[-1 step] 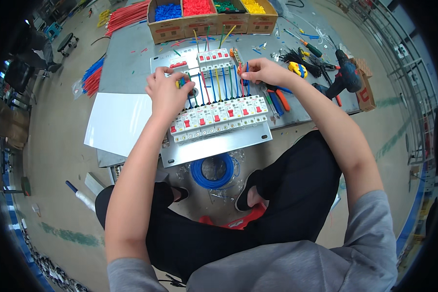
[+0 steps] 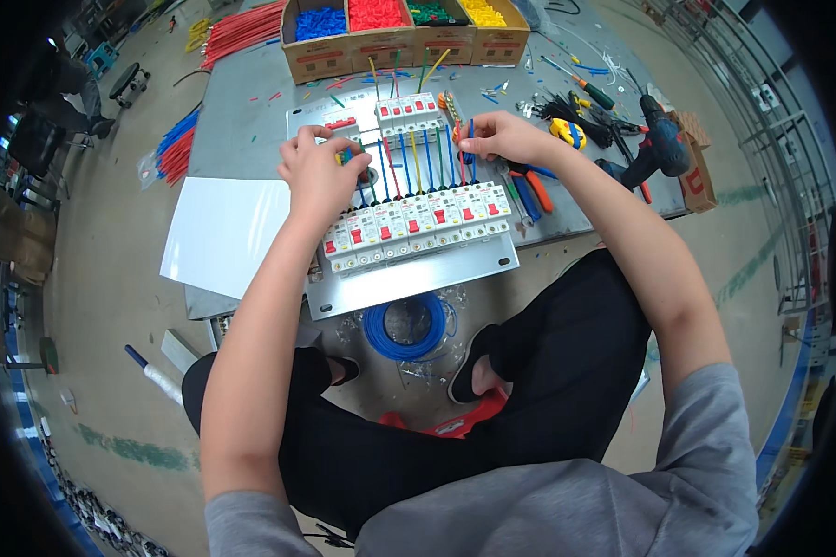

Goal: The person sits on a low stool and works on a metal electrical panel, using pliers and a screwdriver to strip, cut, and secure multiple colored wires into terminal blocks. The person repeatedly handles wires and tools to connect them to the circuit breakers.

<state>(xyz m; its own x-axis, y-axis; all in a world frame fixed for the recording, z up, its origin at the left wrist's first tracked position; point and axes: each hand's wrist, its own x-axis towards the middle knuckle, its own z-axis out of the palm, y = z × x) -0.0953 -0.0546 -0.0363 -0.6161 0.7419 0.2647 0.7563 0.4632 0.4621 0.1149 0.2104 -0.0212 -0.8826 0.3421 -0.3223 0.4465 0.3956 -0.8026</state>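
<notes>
Down at the low grey metal worktable [image 2: 241,121], a flat silver mounting plate [image 2: 409,278] lies near the front edge, carrying two rows of white circuit breakers with red levers: a lower row [image 2: 418,221] across the plate's middle and an upper row [image 2: 404,110] near its back edge. Short upright wires in blue, yellow, green and red [image 2: 418,158] run between the two rows. The left hand [image 2: 320,176] rests curled over the left end of the wiring, fingers bent and closed around something small that I cannot make out. The right hand [image 2: 506,139] sits at the right end of the wires, thumb and fingertips pinched on a blue wire [image 2: 471,148]. Beside that hand, orange-handled pliers [image 2: 529,186] lie on the table. A white sheet [image 2: 223,232] overhangs the table's left front corner. Four cardboard boxes of coloured connectors [image 2: 404,32] line the back edge. A blue wire coil [image 2: 407,325] lies on the floor below the plate.
</notes>
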